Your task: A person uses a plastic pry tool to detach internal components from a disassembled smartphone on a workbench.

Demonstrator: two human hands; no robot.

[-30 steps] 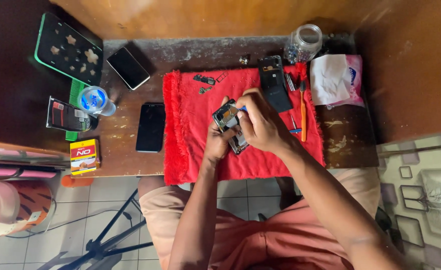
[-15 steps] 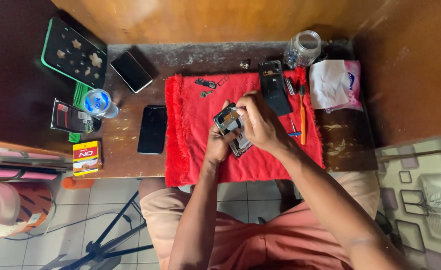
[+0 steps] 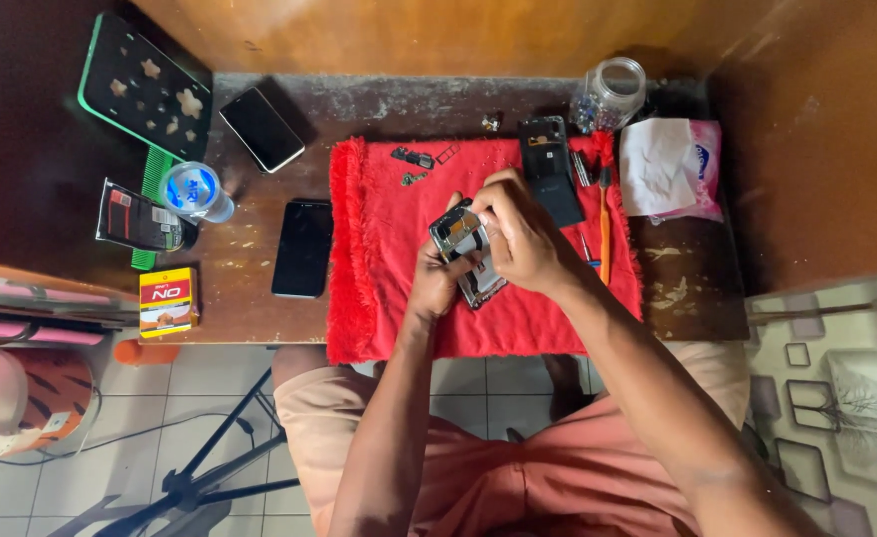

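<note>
An opened phone frame with bare metal insides is held over a red cloth on a small wooden table. My left hand grips the frame from below and behind. My right hand is bent over its upper end, fingertips pinched on something small there; what they pinch is hidden. A black phone back cover lies on the cloth just beyond my right hand. Small loose parts sit near the cloth's far edge.
Two black phones lie left of the cloth. A bottle with a blue cap, a green comb, a yellow box and a dark green-edged board crowd the left. A glass jar, tissues and an orange-handled tool lie right.
Both hands stay on the phone frame with only slight shifts of the fingers. The view has drifted a little; nothing on the table has moved.
</note>
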